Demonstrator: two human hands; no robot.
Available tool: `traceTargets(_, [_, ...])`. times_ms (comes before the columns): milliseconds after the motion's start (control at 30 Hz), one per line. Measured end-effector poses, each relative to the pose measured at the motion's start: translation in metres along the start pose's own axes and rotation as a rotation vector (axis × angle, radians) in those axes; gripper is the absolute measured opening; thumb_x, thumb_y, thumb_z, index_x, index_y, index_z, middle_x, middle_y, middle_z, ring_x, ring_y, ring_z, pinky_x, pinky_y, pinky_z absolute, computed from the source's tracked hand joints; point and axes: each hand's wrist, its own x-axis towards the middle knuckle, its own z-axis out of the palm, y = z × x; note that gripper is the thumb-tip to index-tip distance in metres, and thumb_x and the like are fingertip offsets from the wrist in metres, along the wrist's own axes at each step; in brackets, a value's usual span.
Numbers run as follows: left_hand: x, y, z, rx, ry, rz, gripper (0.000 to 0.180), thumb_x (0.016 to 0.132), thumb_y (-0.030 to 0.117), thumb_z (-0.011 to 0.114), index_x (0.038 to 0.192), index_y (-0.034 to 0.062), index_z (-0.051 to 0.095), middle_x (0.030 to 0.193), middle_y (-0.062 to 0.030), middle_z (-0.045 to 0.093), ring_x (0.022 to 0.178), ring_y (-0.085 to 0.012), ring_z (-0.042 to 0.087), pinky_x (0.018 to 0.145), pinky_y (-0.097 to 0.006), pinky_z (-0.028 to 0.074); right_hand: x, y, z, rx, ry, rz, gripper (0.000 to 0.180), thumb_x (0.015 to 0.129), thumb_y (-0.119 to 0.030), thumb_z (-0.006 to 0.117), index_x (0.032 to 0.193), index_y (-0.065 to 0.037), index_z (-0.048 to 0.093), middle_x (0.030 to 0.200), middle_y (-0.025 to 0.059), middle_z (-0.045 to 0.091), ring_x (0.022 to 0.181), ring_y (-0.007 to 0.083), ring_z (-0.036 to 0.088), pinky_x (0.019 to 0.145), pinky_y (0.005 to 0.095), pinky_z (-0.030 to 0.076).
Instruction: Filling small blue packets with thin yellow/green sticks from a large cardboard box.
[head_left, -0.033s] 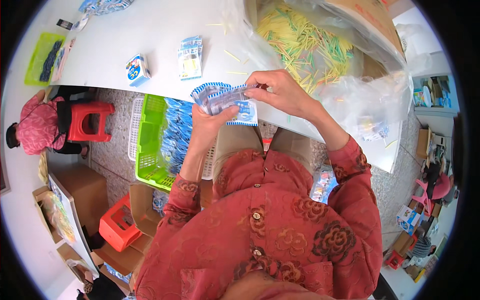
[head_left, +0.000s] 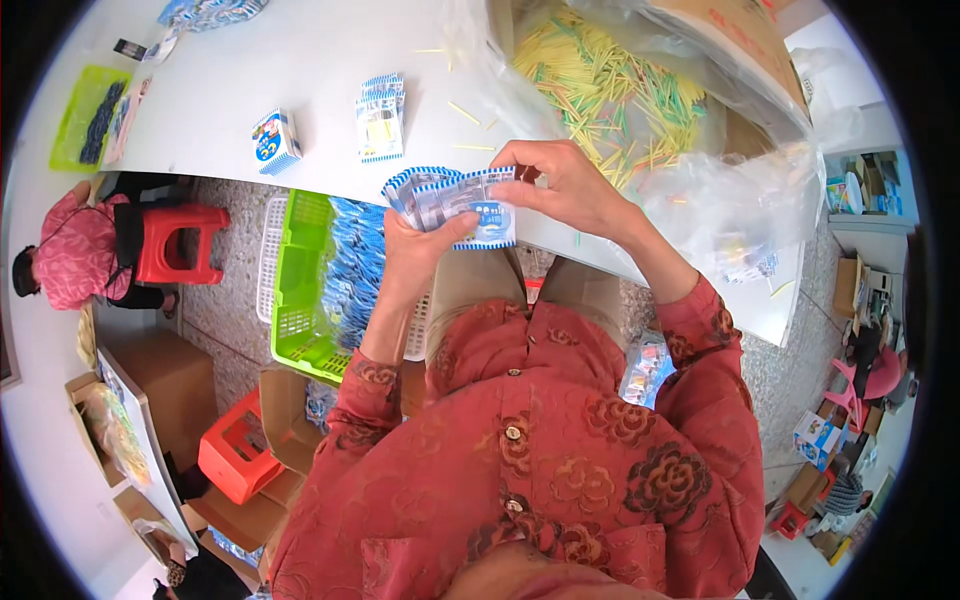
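Observation:
My left hand [head_left: 415, 245] is closed around a fanned bunch of small blue-and-white striped packets [head_left: 488, 228], its thumb across the front one. At the bunch's upper right, my right hand [head_left: 560, 185] pinches the front packet's edge between thumb and fingers. The bunch is held over the table's near edge, above my lap. Beyond it on the white table [head_left: 330, 50] lie a stack of similar packets [head_left: 381, 118] and a thicker striped stack [head_left: 275, 140]. What the packets contain cannot be made out.
Yellow and green thin sticks [head_left: 610, 90] fill a plastic-lined carton [head_left: 740, 40] at the far right. A green basket [head_left: 290, 280] of blue packets stands by my left knee. Red stools [head_left: 180, 240] and cartons [head_left: 165, 385] are at left, where a person in pink [head_left: 80, 245] sits.
My right fingers have shifted slightly at the front packet's edge, and its upper right corner now shows more fully. My left hand stays in place.

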Motion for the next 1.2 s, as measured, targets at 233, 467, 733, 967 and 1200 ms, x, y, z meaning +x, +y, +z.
traceTargets(233, [0.000,-0.002,0.012,-0.071,0.008,0.016,0.027,0.073,-0.001,0.069,0.098,-0.0004,0.061,0.091,-0.0057,0.065,0.080,-0.0094,0.061,0.071,-0.024,0.051,-0.004,0.002,-0.006,-0.024,-0.029,0.104,0.013,0.080,-0.014,0.064,0.082,-0.002,0.061,0.065,0.0037,0.058,0.061,0.0102,0.052,0.056,0.0255,0.041])
traceTargets(467, [-0.003,0.000,0.009,-0.023,-0.028,0.001,0.031,0.073,-0.001,0.069,0.102,0.0003,0.060,0.093,-0.0052,0.065,0.080,-0.0094,0.061,0.072,-0.025,0.051,-0.004,-0.008,-0.010,-0.155,-0.056,-0.024,0.011,0.080,-0.011,0.062,0.082,0.000,0.059,0.067,0.0095,0.057,0.061,0.0176,0.056,0.056,0.0285,0.042])
traceTargets(733, [-0.002,-0.003,0.006,-0.049,0.001,0.033,0.026,0.072,-0.002,0.070,0.097,0.0010,0.062,0.090,-0.0039,0.065,0.079,-0.0092,0.060,0.070,-0.024,0.050,-0.004,-0.009,-0.004,-0.106,-0.072,-0.046,0.013,0.078,-0.009,0.063,0.086,-0.001,0.057,0.071,0.0094,0.058,0.063,0.0197,0.056,0.058,0.0295,0.044])
traceTargets(967, [-0.003,-0.010,0.012,-0.027,0.015,0.043,0.026,0.071,-0.002,0.070,0.095,0.0016,0.062,0.086,-0.0026,0.064,0.076,-0.0076,0.059,0.069,-0.023,0.048,-0.007,-0.008,-0.003,-0.134,-0.081,-0.066,0.018,0.075,-0.010,0.067,0.088,-0.002,0.058,0.074,0.0061,0.058,0.065,0.0167,0.056,0.059,0.0289,0.044])
traceTargets(1200, [-0.006,-0.008,0.017,-0.029,0.095,0.109,0.026,0.071,-0.002,0.070,0.095,0.0003,0.062,0.086,-0.0029,0.065,0.073,-0.0073,0.058,0.067,-0.022,0.048,-0.014,-0.025,0.006,-0.131,0.188,-0.174,0.024,0.073,-0.007,0.068,0.095,-0.005,0.060,0.093,0.0042,0.058,0.070,0.0161,0.056,0.060,0.0283,0.045])
